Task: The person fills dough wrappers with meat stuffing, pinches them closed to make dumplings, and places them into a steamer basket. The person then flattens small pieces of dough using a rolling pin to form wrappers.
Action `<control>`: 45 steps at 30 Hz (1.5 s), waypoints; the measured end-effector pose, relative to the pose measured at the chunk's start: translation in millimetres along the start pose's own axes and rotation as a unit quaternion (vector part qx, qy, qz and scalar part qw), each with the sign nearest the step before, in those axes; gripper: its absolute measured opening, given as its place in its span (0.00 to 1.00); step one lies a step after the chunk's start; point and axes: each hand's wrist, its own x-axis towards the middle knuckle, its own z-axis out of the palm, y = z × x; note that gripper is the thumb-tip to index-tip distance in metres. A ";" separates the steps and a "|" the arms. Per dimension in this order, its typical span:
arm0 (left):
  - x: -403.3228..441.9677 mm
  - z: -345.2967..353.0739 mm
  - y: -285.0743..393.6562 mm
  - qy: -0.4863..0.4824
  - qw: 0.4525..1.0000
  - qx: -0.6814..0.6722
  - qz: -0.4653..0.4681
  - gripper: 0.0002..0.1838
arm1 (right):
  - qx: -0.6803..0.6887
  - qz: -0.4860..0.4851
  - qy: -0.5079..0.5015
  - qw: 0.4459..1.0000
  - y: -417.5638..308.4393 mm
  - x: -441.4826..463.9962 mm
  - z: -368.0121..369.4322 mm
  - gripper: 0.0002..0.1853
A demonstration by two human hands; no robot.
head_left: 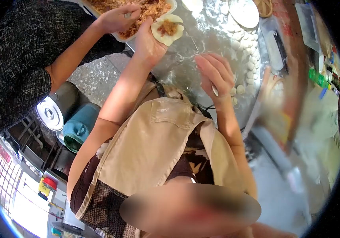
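Note:
My left hand (152, 45) holds a round, pale dumpling wrapper (162, 38) across its fingers. Reddish-brown filling (166, 28) sits in the middle of the wrapper. In my right hand (217, 73), curled fingers grip a thin metal spoon (195, 43); its handle end shows below the palm. The spoon's far end reaches the filling at the wrapper's upper edge, and its exact shape is hard to make out. Just beyond my left hand is a white tub (172, 8) full of the same filling (154, 8).
At left, another person's hand (118, 19) hangs over the tub, below a dark sleeve (19, 91). Many small dough pieces (251, 59) line the floury metal table (205, 31), near a white plate (243, 12). A lidded pot (51, 113) and blue container (80, 123) stand lower left.

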 end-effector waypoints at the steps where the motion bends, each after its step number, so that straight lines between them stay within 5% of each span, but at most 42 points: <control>1: 0.2 -1.9 1.6 0.007 1.000 -0.008 -0.008 0.22 | 0.002 0.001 -0.001 1.000 1.9 2.2 3.9 0.17; 3: -3.5 -9.3 5.9 0.029 0.999 0.014 -0.010 0.21 | 0.024 0.024 0.117 0.993 11.7 12.1 23.8 0.09; 5: -11.9 -13.7 8.9 0.050 0.998 0.037 -0.015 0.20 | 0.043 0.180 0.092 0.978 38.0 32.2 52.3 0.05; 8: -29.8 -17.2 14.1 0.028 0.994 0.094 -0.048 0.19 | 0.114 0.192 0.038 0.974 100.9 48.3 110.2 0.08; 10: -41.8 -14.9 19.0 -0.018 0.977 0.207 -0.039 0.18 | 0.118 0.257 -0.205 0.937 108.4 58.7 116.2 0.28; 11: -46.0 -11.8 21.1 -0.007 0.976 0.215 -0.041 0.17 | -0.021 0.039 0.028 0.999 104.2 50.1 113.7 0.10; 12: -48.5 -8.5 22.4 -0.011 0.975 0.218 -0.042 0.17 | -0.024 0.040 0.032 0.998 81.4 48.2 92.4 0.10; 14: -52.4 -3.0 20.9 -0.037 0.969 0.237 -0.049 0.17 | 0.130 0.365 0.056 0.920 35.8 37.6 47.8 0.13; 15: -54.0 1.0 19.1 -0.045 0.967 0.242 -0.061 0.17 | 0.123 0.372 0.067 0.917 21.7 28.4 36.1 0.13; 17: -51.4 10.7 8.8 -0.033 0.955 0.269 -0.121 0.16 | 0.241 0.511 -0.058 0.823 3.2 11.6 15.3 0.14; 25: -46.3 29.1 -39.9 -0.155 0.899 0.373 -0.173 0.15 | 0.195 0.518 0.089 0.828 -15.7 -39.4 -16.3 0.12; 27: -51.3 37.9 -51.4 -0.119 0.881 0.433 -0.149 0.14 | 0.176 0.516 0.107 0.831 -23.2 -48.3 -20.7 0.11; 29: -51.8 40.1 -58.8 -0.140 0.874 0.439 -0.153 0.14 | 0.000 0.348 0.182 0.920 -30.2 -55.0 -23.4 0.08; 32: -53.0 46.1 -67.1 -0.163 0.859 0.456 -0.165 0.13 | -0.033 0.296 0.245 0.923 -30.0 -58.0 -27.4 0.05; 33: -53.6 48.1 -69.1 -0.167 0.851 0.468 -0.171 0.13 | -0.035 0.298 0.247 0.922 -32.0 -59.3 -29.1 0.05; 35: -53.9 49.3 -71.4 -0.169 0.847 0.472 -0.176 0.12 | 0.083 0.455 0.224 0.858 -39.0 -60.0 -32.8 0.06; 42: -48.3 48.7 -69.7 -0.214 0.787 0.543 -0.200 0.15 | 0.085 0.425 0.239 0.869 -32.2 -68.9 -36.8 0.08; 45: -43.3 45.7 -70.0 -0.232 0.761 0.562 -0.226 0.15 | 0.081 0.450 0.135 0.879 -31.3 -73.2 -42.8 0.09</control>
